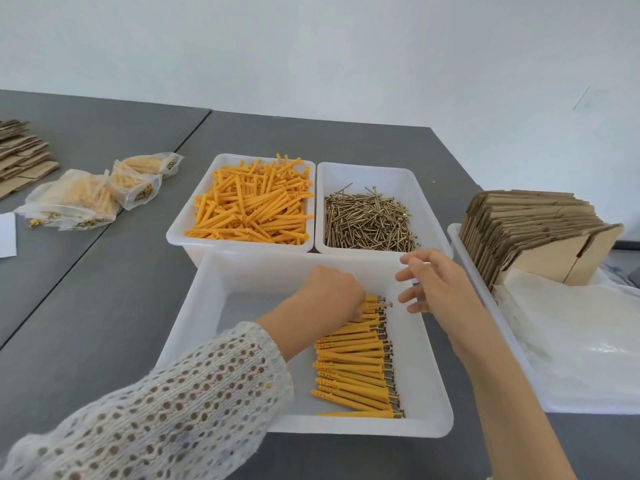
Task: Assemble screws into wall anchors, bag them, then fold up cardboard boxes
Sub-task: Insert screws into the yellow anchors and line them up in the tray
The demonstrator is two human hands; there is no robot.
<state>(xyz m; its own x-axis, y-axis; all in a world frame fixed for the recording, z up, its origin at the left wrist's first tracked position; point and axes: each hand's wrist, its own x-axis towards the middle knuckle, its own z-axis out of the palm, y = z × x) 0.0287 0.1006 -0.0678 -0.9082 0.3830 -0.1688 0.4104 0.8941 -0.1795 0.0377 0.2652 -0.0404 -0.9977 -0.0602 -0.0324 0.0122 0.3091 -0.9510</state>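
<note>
Where the near white tray (pixel 242 271) sat at table centre, assembled anchors (pixel 356 372) w/ screws lay in a neat row along its right half, heads to the right; left hand (pixel 332 296) was down on the far end of that row, fingers curled onto the top pieces, exact grip hidden by the knuckles; left arm wore a white open-knit sleeve (pixel 180 407); right hand (pixel 433 282) hovered over the tray's far right corner, fingers loosely spread, holding nothing visible, apart from the row.

Behind, touching the near tray: tray of loose orange anchors (pixel 249 209) at left; tray of loose brass screws (pixel 370 220) at right, the two side by side.

Right of these: long white tray (pixel 457 244) w/ flat cardboard blanks (pixel 530 233) stood on edge at its far end; clear plastic bags (pixel 568 337) piled at its near end.

Far left on grey table (pixel 104 289): filled bags (pixel 93 192) of anchor sets, several, heaped together; beyond them a flat cardboard stack (pixel 20 154) at frame edge; white paper sheet (pixel 7 233), partly cut off, nearer.

Backdrop: plain white wall (pixel 311 46).
</note>
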